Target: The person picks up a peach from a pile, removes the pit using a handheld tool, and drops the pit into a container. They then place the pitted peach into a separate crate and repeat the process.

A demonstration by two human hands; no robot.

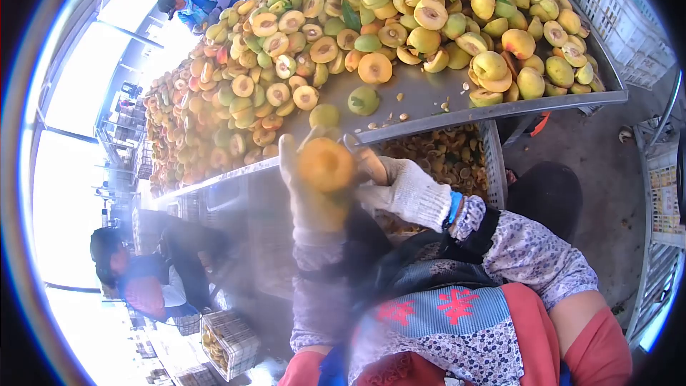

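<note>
My left hand [314, 207], in a pale work glove, is closed around a yellow-orange peach [326, 164] just in front of the metal table's edge. Blur hides whether that peach is whole or cut. Close to its right side is my right hand [411, 189], in a knitted white glove, its fingers curled in. What these fingers grip, if anything, cannot be made out. Beyond both hands, a large heap of peaches [279, 64], many halved with the cut face showing, covers the metal table [421, 93]. One greenish peach [364, 101] lies apart near the edge.
Below the table edge stands a crate [494, 161] of brown pits or scraps. White plastic crates [622, 21] are stacked at the upper right, and a rack [661, 193] stands at right. One co-worker [200, 6] is at the far side, another [153, 279] at left beside a crate [230, 343].
</note>
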